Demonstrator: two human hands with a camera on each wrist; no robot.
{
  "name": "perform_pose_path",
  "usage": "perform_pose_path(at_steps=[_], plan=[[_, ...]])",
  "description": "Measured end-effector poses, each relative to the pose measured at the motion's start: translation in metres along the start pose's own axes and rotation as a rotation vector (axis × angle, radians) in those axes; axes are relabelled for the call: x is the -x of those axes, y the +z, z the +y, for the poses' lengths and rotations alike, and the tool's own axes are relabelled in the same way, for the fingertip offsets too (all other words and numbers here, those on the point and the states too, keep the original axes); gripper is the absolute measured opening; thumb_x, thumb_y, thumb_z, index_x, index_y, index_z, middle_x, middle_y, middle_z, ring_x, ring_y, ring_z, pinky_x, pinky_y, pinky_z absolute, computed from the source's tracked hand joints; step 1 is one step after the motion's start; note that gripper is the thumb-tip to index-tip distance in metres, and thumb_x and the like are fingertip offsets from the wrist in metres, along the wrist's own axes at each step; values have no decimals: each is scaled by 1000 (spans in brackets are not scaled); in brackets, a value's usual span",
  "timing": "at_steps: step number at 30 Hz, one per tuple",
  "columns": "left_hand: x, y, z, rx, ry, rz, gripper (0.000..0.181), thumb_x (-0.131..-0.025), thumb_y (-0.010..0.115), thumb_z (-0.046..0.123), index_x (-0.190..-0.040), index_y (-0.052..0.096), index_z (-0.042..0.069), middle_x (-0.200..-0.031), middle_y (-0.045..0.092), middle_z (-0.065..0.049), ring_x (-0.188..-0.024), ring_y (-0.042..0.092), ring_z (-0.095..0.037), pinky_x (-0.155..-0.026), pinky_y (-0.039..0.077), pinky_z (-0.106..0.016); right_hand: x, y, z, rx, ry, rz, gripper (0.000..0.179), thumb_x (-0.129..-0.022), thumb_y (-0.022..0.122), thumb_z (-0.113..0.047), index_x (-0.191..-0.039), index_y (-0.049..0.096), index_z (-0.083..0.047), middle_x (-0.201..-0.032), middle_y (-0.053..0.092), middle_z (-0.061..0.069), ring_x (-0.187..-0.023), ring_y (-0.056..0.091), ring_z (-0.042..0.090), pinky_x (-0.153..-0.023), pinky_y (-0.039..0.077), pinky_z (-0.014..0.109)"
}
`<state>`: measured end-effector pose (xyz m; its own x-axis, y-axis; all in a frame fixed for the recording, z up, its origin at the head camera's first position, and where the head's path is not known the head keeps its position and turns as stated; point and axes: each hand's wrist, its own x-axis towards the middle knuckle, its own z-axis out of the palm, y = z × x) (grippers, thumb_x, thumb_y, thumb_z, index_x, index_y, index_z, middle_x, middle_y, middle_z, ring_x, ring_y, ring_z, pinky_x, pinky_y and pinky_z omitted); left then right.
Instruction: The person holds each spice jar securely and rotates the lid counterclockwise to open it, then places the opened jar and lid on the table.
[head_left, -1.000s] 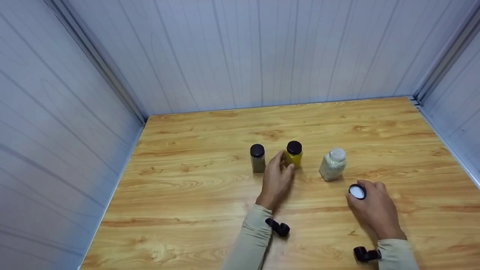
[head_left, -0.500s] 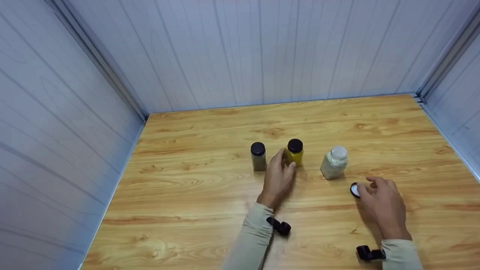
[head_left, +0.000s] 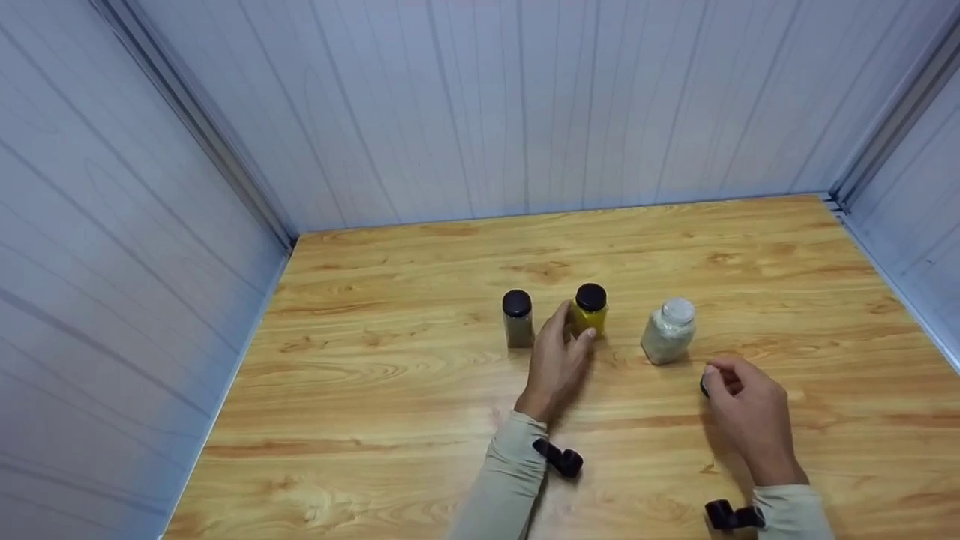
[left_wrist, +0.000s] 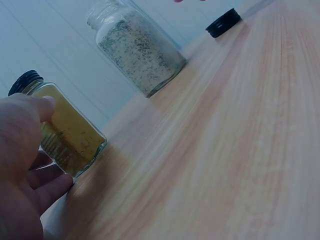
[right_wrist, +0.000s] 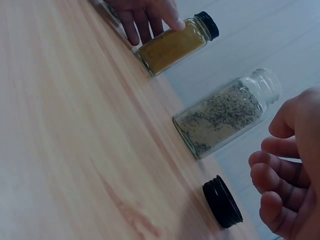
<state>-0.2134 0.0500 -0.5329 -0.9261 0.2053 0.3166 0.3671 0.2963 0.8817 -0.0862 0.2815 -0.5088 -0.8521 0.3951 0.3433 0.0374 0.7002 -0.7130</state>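
Observation:
My left hand (head_left: 556, 367) grips a glass spice jar of yellow powder (left_wrist: 75, 127) with a black cap, thumb on one side, fingers on the other. The jar stands upright on the table. To its right stands an uncapped glass jar of pale, green-flecked seasoning (head_left: 667, 334). A loose black cap (right_wrist: 221, 202) lies on the table in front of that jar. Over the cap hovers my right hand (head_left: 752, 409), its fingers loosely bent with nothing between them. In the head view this hand hides most of the cap.
Left of my left hand stands another black-capped jar (head_left: 517, 321) with dull, greyish contents. Pale panel walls (head_left: 480, 105) rise behind and beside the wood-grain table (head_left: 360, 420).
My right hand held the black cap a second ago, white liner showing. It has let go of the cap on the table and now covers it in the head view. My left hand keeps its grip.

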Motion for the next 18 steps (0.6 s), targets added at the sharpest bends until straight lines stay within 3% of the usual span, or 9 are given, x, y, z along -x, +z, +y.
perform_pose_path(at_steps=[4, 11, 18], plan=[[1, -1, -2, -19, -18, 14, 56, -96, 69, 15, -146, 48, 2, -130, 63, -7, -118, 57, -14, -98, 46, -30, 5, 11, -6, -24, -73, -26, 13, -95, 65, -12, -99, 74, -4, -84, 68, 3, -74, 59, 14, -63, 43, 15], [0, 1, -3, -18, -44, 13, 57, -96, 69, 17, -146, 48, -1, -137, 58, -15, -127, 54, -22, -105, 43, -32, 10, 28, -17, -110, -203, -87, 9, -94, 68, -7, -98, 75, -5, -80, 65, -3, -70, 58, 11, -62, 44, 14], [0, 2, -1, -109, -50, 19, 55, -98, 66, 24, -145, 49, 2, -135, 60, -13, -126, 55, -22, -105, 43, -34, 10, 40, -28, -105, -230, -160, 11, -94, 67, -7, -101, 75, -5, -83, 65, -5, -72, 58, 9, -63, 47, 20]])
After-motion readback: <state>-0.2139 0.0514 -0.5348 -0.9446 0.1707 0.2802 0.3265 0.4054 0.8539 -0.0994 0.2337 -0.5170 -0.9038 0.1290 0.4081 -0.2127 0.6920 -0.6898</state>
